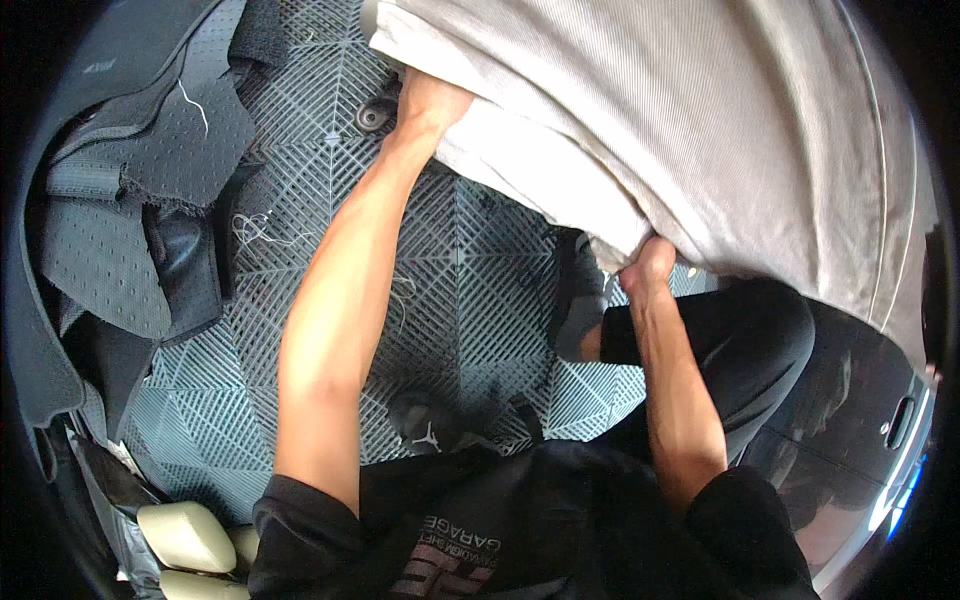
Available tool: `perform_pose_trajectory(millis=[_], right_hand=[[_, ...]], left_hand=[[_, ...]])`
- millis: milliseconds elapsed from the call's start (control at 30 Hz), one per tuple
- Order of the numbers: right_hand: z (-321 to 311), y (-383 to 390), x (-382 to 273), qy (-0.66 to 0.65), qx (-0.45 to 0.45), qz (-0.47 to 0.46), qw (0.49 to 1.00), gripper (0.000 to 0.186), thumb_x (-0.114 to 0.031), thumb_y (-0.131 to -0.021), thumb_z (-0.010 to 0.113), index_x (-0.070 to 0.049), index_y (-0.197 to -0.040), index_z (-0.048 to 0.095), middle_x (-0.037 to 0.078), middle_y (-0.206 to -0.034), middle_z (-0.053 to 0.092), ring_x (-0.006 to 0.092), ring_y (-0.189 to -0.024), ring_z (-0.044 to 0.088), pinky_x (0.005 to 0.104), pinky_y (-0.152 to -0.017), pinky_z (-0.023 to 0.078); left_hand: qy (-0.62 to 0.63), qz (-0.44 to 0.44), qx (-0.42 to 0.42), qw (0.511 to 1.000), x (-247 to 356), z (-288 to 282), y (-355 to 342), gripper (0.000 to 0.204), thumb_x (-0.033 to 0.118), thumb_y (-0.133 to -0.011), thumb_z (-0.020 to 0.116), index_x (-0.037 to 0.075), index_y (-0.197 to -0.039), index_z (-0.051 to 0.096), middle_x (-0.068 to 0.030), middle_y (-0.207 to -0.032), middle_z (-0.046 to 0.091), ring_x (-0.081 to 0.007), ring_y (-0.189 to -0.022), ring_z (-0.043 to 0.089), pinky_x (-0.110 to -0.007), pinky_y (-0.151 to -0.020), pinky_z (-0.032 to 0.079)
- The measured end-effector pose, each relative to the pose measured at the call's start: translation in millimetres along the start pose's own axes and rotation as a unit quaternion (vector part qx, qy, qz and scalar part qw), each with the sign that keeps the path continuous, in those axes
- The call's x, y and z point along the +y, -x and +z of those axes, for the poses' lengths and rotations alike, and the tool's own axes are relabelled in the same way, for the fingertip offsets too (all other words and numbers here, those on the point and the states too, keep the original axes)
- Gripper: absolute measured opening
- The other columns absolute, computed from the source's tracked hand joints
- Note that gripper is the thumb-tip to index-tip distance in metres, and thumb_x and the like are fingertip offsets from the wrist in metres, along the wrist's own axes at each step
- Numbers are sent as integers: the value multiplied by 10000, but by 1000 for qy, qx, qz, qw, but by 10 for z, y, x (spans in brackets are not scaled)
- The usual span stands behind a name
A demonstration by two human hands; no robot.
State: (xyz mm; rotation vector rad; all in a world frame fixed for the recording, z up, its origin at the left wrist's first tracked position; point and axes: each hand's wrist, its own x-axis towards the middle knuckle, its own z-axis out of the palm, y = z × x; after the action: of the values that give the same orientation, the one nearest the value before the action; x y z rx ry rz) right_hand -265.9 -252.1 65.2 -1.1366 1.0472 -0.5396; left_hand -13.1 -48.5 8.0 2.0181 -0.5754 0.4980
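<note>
One large beige ribbed cloth fills the upper right of the view, its pale underside folded out along the lower edge. From where I stand, the person's left hand is tucked under the far left end of that edge, with the fingers hidden. The right hand is at the edge's near end, beside a crumpled corner. I cannot tell how firm either grip is, or whether the fingers are closed, because the cloth covers them.

The likeliest trouble is a slip: the cloth looks wide and heavy, so a weak hold at one end could let the edge drop or pull crooked. With the fingers out of sight, a fold could also be caught unnoticed. The bent right knee is close against the cloth and might pin or drag it, while the foot in a sock is just below the crumpled corner and could tread on it.

Loose white thread on the grey grid floor might cling to the fabric if the edge falls. At the right, rubbing could mark the glossy dark panel beneath the cloth.
</note>
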Motion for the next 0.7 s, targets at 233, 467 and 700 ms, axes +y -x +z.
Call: perform_pose_trajectory(millis=[233,467,700], right_hand=[[-93,-62,85,3,-13,-37,999,537,-348,-956,331,16,-1345,395,158,-1363,452,301,-1185,499,437,-987,411],[71,-60,193,-10,49,-23,998,511,-249,-921,315,2,-1362,380,136,-1372,447,307,-1201,492,435,-1003,403],[45,183,101,3,45,-12,999,516,-358,-966,301,-52,-1368,402,119,-1365,478,292,-1210,503,428,-1014,412]], left_hand=[[67,-37,-29,997,-44,55,27,391,299,-837,541,51,-1133,602,-240,-1073,624,-397,-1047,578,-440,-878,477],[121,-91,-13,988,24,7,79,378,319,-833,535,71,-1108,611,-236,-1072,621,-396,-1041,579,-441,-854,497],[152,-41,-56,986,195,-204,456,277,191,-799,587,19,-1014,617,-230,-982,644,-405,-953,610,-443,-798,512]])
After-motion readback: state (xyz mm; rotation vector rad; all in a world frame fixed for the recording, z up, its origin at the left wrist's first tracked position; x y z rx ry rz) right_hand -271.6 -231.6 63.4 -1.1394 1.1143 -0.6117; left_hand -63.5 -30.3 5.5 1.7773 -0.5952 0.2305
